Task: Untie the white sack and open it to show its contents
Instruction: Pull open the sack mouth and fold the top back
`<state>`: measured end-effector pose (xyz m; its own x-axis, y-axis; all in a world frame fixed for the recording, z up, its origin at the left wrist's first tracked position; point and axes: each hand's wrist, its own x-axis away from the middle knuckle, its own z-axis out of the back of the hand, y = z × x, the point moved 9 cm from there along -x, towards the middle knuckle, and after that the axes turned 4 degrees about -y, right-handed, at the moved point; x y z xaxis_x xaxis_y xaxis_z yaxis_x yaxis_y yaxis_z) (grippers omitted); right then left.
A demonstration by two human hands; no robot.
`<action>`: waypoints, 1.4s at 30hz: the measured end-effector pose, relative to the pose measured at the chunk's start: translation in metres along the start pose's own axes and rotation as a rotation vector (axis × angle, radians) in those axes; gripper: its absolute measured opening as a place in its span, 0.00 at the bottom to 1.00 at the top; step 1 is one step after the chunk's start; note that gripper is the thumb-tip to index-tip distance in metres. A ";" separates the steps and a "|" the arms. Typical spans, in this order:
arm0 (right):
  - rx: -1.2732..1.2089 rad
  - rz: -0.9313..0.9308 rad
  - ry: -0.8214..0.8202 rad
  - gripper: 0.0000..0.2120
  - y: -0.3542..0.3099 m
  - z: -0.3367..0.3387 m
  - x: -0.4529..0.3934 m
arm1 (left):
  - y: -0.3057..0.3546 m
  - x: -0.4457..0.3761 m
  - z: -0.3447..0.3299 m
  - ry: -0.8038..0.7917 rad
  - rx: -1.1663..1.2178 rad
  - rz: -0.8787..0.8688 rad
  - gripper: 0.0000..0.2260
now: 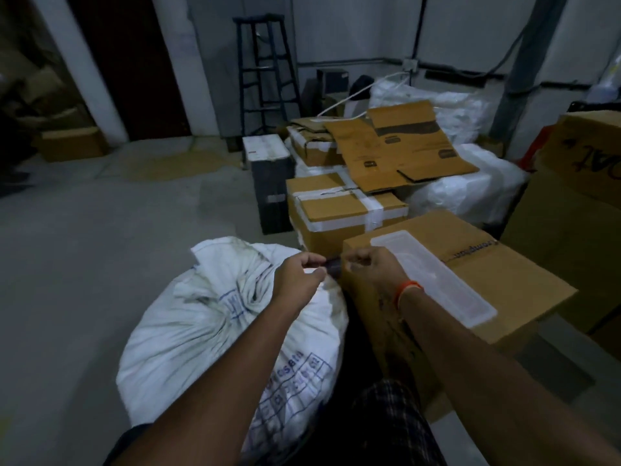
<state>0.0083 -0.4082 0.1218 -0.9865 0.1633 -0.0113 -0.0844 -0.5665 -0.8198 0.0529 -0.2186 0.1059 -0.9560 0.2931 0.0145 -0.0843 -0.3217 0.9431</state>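
A full white woven sack with blue print lies on the concrete floor in front of me, its neck bunched at the upper right. A short dark tie stretches between my two hands just above that neck. My left hand pinches the tie's left end with thumb and fingers. My right hand, with an orange band on the wrist, pinches its right end. The sack's mouth is gathered shut and its contents are hidden.
A taped cardboard box stands right beside the sack under my right hand. More boxes, flattened cardboard and white plastic bags pile up behind. A dark stepladder stands by the far wall. Bare floor lies to the left.
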 end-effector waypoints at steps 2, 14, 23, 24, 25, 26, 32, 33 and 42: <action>-0.049 0.025 -0.079 0.12 -0.018 -0.040 -0.007 | -0.014 0.007 0.032 0.046 -0.034 0.007 0.08; -0.180 0.131 -0.158 0.09 -0.063 -0.220 -0.092 | -0.144 -0.033 0.168 0.265 -0.025 0.129 0.09; -0.309 0.061 -0.107 0.09 -0.039 -0.270 -0.165 | -0.196 -0.078 0.190 0.322 -0.016 0.138 0.12; -0.303 0.052 -0.093 0.09 -0.041 -0.268 -0.166 | -0.191 -0.077 0.197 0.353 -0.037 0.133 0.12; -0.289 0.045 -0.080 0.09 -0.042 -0.265 -0.166 | -0.186 -0.078 0.202 0.377 -0.057 0.125 0.12; -0.277 0.039 -0.070 0.10 -0.044 -0.261 -0.167 | -0.182 -0.079 0.206 0.392 -0.069 0.121 0.13; -0.249 0.078 -0.051 0.10 -0.055 -0.257 -0.173 | -0.171 -0.093 0.211 0.416 -0.094 0.095 0.15; -0.244 0.090 -0.049 0.10 -0.055 -0.258 -0.174 | -0.171 -0.093 0.210 0.433 -0.113 0.082 0.16; -0.285 0.035 -0.001 0.07 -0.009 -0.251 -0.129 | -0.194 -0.059 0.190 0.547 -0.235 0.122 0.16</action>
<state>0.1712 -0.2216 -0.0134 -0.9883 0.1468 -0.0417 -0.0078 -0.3215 -0.9469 0.1793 -0.0024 -0.0148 -0.9632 -0.2435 -0.1134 0.0351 -0.5327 0.8456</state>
